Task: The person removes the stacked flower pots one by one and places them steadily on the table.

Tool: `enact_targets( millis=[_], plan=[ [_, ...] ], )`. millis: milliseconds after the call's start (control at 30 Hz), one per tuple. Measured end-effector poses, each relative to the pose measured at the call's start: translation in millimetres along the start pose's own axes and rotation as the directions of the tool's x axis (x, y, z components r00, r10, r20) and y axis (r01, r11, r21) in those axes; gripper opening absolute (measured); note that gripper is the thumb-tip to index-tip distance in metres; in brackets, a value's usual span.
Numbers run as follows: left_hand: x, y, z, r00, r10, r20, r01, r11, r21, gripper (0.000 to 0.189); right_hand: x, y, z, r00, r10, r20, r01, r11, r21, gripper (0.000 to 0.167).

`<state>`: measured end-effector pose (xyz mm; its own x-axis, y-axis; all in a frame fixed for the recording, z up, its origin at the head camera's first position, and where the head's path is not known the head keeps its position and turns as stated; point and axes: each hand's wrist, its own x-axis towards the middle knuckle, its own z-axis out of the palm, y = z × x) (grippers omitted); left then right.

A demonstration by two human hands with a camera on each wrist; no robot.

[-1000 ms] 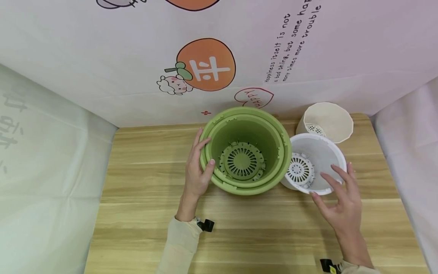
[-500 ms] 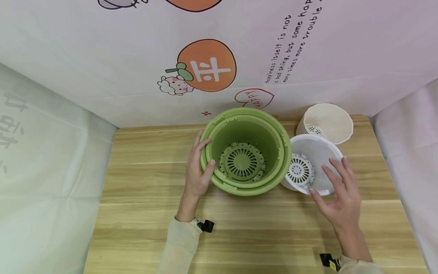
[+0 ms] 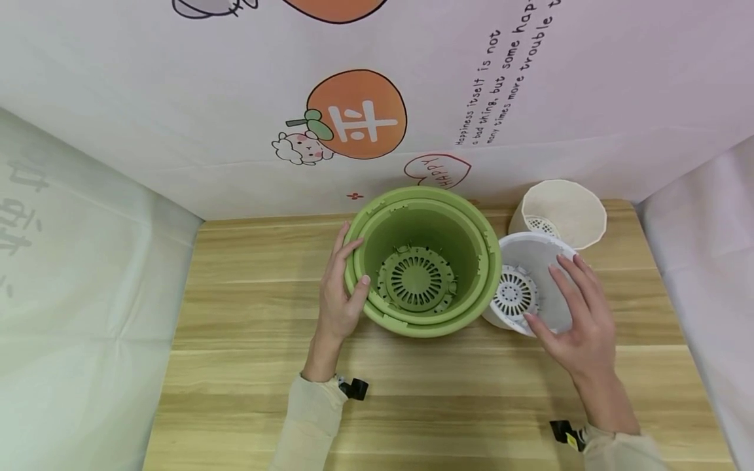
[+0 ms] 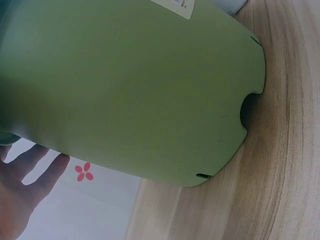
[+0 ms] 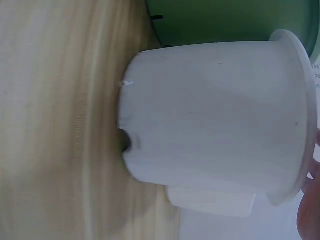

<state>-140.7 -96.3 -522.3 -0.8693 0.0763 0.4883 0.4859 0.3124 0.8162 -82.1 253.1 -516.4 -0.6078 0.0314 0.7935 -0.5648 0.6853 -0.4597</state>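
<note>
Two green flowerpots [image 3: 424, 197] stand nested upright on the wooden table, the inner one with a slotted base. At their left rim, my left hand [image 3: 340, 307] grips with thumb and index finger over the edge. The left wrist view shows the smooth green outer wall [image 4: 125, 85] and a few fingers beside it. A smaller white flowerpot [image 3: 544, 245] with a slotted base stands just right of the green ones. Over its right rim hovers my right hand [image 3: 586, 327], fingers spread and gently bent; whether it touches the rim I cannot tell.
Behind the white flowerpot stands a cream faceted pot [image 3: 580, 216] with a perforated base, close to the back wall. A printed white cloth [image 3: 235, 98] backs the wooden table [image 3: 253, 340], and pale cloth hangs at both sides.
My right hand has shifted left and slightly away from me, further over the white flowerpot's opening. My left hand and the green flowerpots stay in place.
</note>
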Motion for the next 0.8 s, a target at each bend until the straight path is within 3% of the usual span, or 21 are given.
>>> enact_targets(
  millis=[367, 800],
  plan=[
    [0.5, 0.3, -2.0, 1.0, 0.023, 0.007, -0.024, 1.0, 0.019, 0.058, 24.4, -11.0, 11.3, 0.998, -0.025, 0.05, 0.023, 0.999, 0.04, 0.072],
    [0.3, -1.3, -3.2, 1.0, 0.019, 0.017, -0.019, 0.999, 0.029, 0.059, 27.2, 1.1, 17.1, 0.972, 0.002, 0.236, -0.003, 1.0, 0.005, 0.084]
  ],
)
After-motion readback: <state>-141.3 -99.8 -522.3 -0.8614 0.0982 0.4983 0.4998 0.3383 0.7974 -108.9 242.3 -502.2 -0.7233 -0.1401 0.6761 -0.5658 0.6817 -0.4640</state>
